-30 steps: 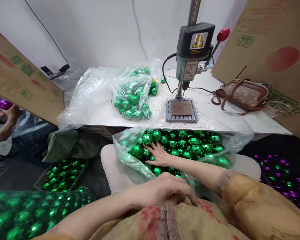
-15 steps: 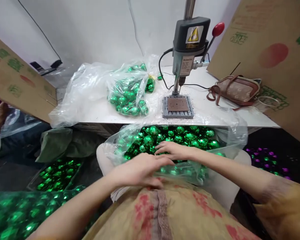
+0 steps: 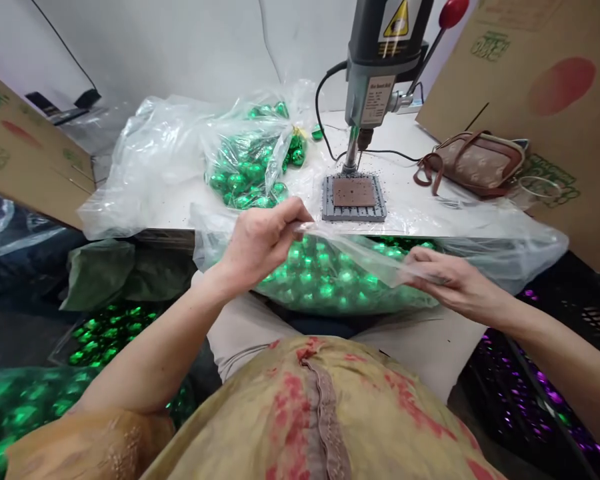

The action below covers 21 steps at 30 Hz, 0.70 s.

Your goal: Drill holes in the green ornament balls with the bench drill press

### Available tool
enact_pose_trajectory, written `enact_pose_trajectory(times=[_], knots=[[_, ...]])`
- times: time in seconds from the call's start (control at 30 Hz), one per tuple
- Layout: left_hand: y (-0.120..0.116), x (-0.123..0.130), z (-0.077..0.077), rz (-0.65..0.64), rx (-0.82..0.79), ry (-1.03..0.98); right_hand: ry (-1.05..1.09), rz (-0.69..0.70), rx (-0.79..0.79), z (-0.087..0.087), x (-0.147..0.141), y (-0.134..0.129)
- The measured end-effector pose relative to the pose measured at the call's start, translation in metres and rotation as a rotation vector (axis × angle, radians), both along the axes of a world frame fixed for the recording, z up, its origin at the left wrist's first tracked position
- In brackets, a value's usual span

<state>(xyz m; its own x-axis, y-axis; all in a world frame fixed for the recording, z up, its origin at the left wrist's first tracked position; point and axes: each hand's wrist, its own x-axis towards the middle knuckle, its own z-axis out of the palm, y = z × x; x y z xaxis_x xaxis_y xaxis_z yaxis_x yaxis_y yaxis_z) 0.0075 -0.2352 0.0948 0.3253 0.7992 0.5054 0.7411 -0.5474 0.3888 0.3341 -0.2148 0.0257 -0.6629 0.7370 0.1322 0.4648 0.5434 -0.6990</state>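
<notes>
A clear plastic bag [image 3: 325, 300] full of shiny green faceted balls [image 3: 347, 275] rests on my lap, against the table's front edge. My left hand [image 3: 270, 240] pinches the bag's rim on the left and holds it raised. On the right, my right hand [image 3: 437, 277] grips the same rim, fingers closed on the plastic. Between the two hands the film is stretched across, covering most of the balls. A few balls show uncovered just beyond my right hand.
On the white table [image 3: 300, 193] stand a bench drill press [image 3: 375, 87] with a brown block [image 3: 354, 192] on its base, another bag of green balls [image 3: 245, 167] and a handbag [image 3: 480, 163]. Cardboard boxes [image 3: 545, 100] flank it. Purple balls [image 3: 515, 393] lie low right, green ones [image 3: 105, 333] low left.
Both hands have left the bag's middle, moved apart and taken hold of its rim. The rim is lifted, and plastic now covers most of the balls. The view has shifted slightly.
</notes>
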Motion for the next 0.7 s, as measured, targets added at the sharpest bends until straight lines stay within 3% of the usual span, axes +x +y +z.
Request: enact_pose_trajectory(times=[0.13, 0.33, 0.43, 0.5, 0.6, 0.67, 0.7], knots=[[-0.002, -0.007, 0.021, 0.106, 0.062, -0.124, 0.098, -0.057, 0.353, 0.018, -0.011, 0.001], [-0.02, -0.003, 0.048, 0.157, 0.358, -0.329, 0.336, -0.235, 0.623, 0.038, -0.034, -0.008], [-0.021, 0.004, 0.053, 0.146, 0.391, -0.371, 0.455, -0.337, 0.663, 0.041, -0.04, -0.002], [-0.017, 0.002, 0.055, 0.085, 0.383, -0.352, 0.526, -0.399, 0.668, 0.038, -0.041, 0.003], [-0.013, -0.023, 0.049, 0.0, 0.399, -0.146, 0.588, -0.501, 0.711, 0.03, -0.034, 0.001], [-0.012, -0.053, 0.033, 0.051, 0.39, 0.012, 0.561, -0.536, 0.732, 0.023, -0.026, -0.012], [-0.013, -0.07, 0.019, 0.147, 0.354, 0.038, 0.543, -0.535, 0.731, 0.02, -0.021, -0.022]])
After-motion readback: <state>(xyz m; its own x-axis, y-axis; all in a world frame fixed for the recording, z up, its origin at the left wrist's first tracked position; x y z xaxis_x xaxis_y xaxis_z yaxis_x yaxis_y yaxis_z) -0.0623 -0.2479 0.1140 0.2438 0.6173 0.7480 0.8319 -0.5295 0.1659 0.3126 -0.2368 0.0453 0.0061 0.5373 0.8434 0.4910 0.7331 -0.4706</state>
